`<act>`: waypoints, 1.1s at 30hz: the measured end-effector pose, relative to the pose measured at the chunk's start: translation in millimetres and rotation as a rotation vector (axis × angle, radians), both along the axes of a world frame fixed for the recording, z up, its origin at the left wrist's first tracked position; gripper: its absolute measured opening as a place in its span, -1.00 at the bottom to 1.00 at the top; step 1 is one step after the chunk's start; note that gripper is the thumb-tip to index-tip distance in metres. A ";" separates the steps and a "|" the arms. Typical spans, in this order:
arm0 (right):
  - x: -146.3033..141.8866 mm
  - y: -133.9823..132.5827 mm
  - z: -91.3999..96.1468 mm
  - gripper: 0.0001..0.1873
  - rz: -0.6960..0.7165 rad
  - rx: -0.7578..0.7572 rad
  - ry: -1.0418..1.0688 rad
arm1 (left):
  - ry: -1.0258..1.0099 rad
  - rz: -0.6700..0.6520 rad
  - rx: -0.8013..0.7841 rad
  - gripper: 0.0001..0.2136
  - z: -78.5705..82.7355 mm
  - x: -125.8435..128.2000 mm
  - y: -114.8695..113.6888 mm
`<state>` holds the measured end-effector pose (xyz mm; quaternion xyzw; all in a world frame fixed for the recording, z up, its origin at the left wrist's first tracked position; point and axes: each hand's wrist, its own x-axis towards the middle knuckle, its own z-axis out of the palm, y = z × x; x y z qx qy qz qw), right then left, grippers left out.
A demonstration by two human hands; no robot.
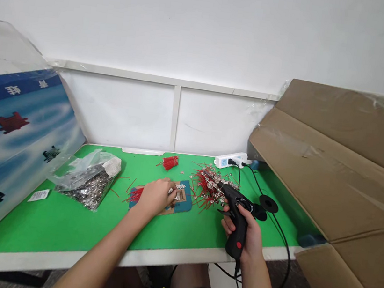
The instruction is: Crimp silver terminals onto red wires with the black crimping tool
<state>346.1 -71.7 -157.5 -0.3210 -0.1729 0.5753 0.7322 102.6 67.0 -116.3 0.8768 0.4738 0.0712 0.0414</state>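
My right hand (249, 229) is wrapped around a black soldering gun (239, 230) with a red button, a cord and a thin metal tip pointing left. The tip is over a heap of red wires with small silver metal parts (207, 188). My left hand (157, 193) rests on a blue and brown board (184, 204), fingers curled down by a row of small metal parts (179, 187). What those fingers pinch is hidden. Red wires (135, 194) stick out to the left from under this hand.
A plastic bag of small metal parts (89, 187) lies left on the green tabletop (95, 233). A red wire bundle (169, 162) and white power strip (230, 160) are at the back. A black disc (268, 203) is right. Cardboard (335, 158) and a printed panel (19, 140) flank the table.
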 end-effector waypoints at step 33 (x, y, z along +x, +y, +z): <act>-1.9 -1.0 6.0 -0.59 0.020 -0.073 -0.045 | -0.257 0.204 0.060 -0.72 -30.6 -102.3 -18.8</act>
